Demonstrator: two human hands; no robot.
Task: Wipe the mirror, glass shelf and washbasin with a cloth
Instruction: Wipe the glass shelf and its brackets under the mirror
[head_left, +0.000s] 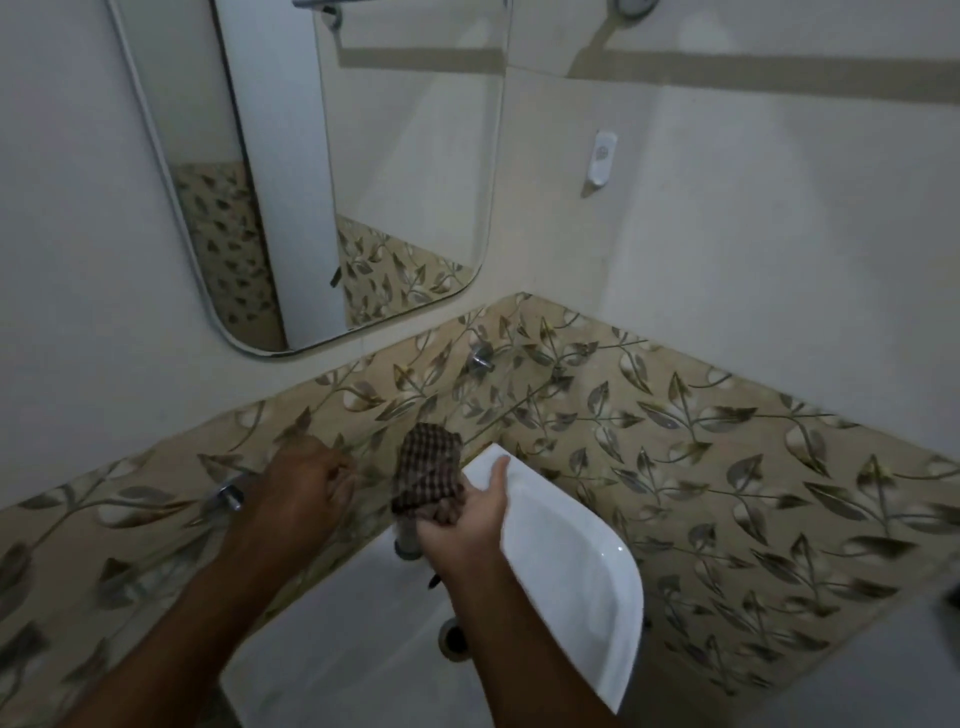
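A brown checked cloth (428, 475) lies bunched on the clear glass shelf (467, 410), with my right hand (467, 519) shut on its near end. My left hand (306, 483) rests on the shelf to the left of the cloth, fingers curled, beside a chrome bracket (228, 496). The rounded mirror (332, 171) hangs on the wall above the shelf. Below my hands sits the white washbasin (571, 566). Its tap (408, 543) is partly hidden under the cloth and my right hand.
A second chrome bracket (480, 358) holds the shelf's far end, near the room corner. Leaf-patterned tiles (727, 467) run behind the shelf and basin. A small white fitting (602, 158) is fixed on the right wall. The basin drain (454, 639) shows beside my right forearm.
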